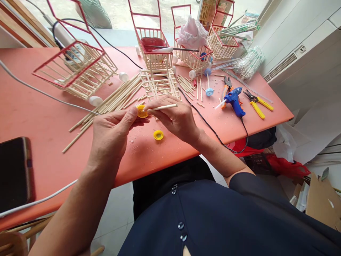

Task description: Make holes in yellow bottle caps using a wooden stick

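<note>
Between finger and thumb, my left hand (113,129) grips a yellow bottle cap (142,111) with its hollow side showing. My right hand (176,117) is closed around a thin wooden stick (166,106); one end points toward the cap, the other sticks out to the right. Whether the stick touches the cap is hard to tell, as my fingers cover that spot. A second yellow cap (158,135) lies on the table just below my hands. Behind them sits a small lattice frame of sticks (160,83).
Stick-built carts with red rims (80,71) stand along the back of the orange table (58,142). Loose sticks (112,101) lie left of centre. To the right are a blue glue gun (234,101) with its cord and yellow-handled pliers (258,105). A phone (14,174) lies left.
</note>
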A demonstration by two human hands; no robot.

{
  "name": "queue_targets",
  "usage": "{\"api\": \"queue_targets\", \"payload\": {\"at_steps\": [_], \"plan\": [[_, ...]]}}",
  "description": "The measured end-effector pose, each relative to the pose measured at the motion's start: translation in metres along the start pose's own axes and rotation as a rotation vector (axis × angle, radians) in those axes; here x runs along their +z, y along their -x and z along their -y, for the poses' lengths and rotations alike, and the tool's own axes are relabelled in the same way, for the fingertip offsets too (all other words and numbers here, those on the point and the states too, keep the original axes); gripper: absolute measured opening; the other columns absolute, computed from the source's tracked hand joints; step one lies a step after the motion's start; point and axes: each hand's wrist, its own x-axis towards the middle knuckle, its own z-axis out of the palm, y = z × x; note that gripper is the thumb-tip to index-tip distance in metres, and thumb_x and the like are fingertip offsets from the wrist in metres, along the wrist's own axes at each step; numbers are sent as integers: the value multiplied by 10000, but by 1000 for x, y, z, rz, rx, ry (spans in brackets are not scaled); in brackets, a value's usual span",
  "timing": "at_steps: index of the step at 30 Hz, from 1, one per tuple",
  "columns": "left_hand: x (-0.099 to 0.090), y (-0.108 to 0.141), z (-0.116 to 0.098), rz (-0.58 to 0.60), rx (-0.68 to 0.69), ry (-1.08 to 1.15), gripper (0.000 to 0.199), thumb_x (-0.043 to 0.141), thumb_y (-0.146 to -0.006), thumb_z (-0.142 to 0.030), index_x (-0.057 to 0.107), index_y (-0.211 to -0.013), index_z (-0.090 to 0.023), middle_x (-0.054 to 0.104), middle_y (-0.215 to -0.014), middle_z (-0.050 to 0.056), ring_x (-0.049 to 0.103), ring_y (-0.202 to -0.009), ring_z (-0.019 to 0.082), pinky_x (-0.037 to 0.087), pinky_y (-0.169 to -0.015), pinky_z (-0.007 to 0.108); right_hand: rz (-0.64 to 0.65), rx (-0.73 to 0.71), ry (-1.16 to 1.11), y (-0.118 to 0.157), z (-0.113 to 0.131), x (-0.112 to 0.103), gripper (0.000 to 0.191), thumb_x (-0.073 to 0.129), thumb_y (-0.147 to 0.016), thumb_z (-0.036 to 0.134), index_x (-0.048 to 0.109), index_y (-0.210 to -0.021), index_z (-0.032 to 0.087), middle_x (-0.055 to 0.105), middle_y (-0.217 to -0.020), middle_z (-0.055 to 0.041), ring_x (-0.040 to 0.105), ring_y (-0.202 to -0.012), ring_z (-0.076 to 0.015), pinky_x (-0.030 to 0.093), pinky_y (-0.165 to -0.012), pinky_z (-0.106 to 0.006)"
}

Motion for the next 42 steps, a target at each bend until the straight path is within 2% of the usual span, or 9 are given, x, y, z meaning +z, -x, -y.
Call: {"api": "queue_targets", "payload": {"at_steps": [9, 15, 25, 33, 42], "plan": [[0, 1, -1, 3, -4, -8, 305, 888, -806, -545, 875, -855, -245, 826, -819, 45, 749, -752, 186, 617, -788, 340, -64, -52, 3, -1, 0, 0, 344, 418, -1169, 332, 714, -1182, 158, 793, -1114, -38, 726, -1123, -110, 557, -1051, -286], [0, 1, -2, 5, 0, -9, 285, 878, -822, -518, 878, -872, -237, 826, -826, 53, 747, -747, 182, 614, -792, 337, -17, -36, 26, 0, 0, 1, 341, 406, -1171, 327, 700, -1232, 165, 776, -1162, -46, 716, -1163, -125, 553, -1084, -316], [0, 0, 1, -5, -3, -6, 317, 903, -782, -540, 875, -847, -231, 827, -812, 53, 754, -760, 184, 612, -792, 335, -110, -93, 15, -2, 2, -1, 325, 426, -1166, 298, 709, -1168, 139, 792, -1092, -24, 721, -1103, -95, 558, -1028, -261], [0, 0, 1, -8, -2, -8, 308, 900, -782, -538, 879, -854, -240, 831, -823, 52, 757, -767, 184, 614, -803, 334, 13, -45, 73, 1, 0, 1, 341, 376, -1177, 296, 680, -1243, 157, 760, -1168, -43, 702, -1207, -132, 541, -1088, -322], [0, -1, 0, -1, -6, 11, 280, 901, -779, -514, 879, -856, -246, 833, -828, 46, 750, -750, 182, 602, -782, 332, -52, -78, 48, 0, -1, 2, 316, 405, -1171, 293, 683, -1219, 152, 773, -1144, -35, 712, -1164, -114, 547, -1064, -294]]}}
